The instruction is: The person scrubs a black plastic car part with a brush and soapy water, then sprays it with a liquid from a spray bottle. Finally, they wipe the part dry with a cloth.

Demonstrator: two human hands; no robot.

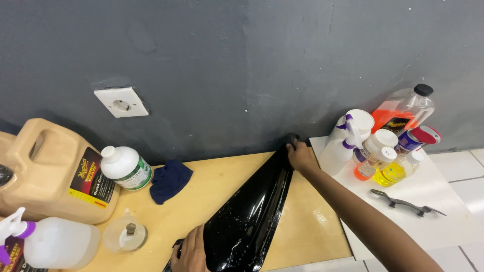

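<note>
A glossy black plastic sheet (247, 216) lies stretched across the light wooden tabletop (217, 186), speckled with small droplets. My right hand (301, 155) grips its far end up against the grey wall. The near end, at the bottom edge of the view, is held down by my left hand (191, 251). Between the two hands the sheet is pulled taut and twisted.
At left stand a tan jug (50, 171), a white bottle (126, 167), a spray bottle (55, 244) and a clear lid (125, 235); a dark blue cloth (170, 180) lies nearby. On the white board (428, 211) at right: several bottles (383, 146) and a metal tool (406, 203). Wall socket (121, 102).
</note>
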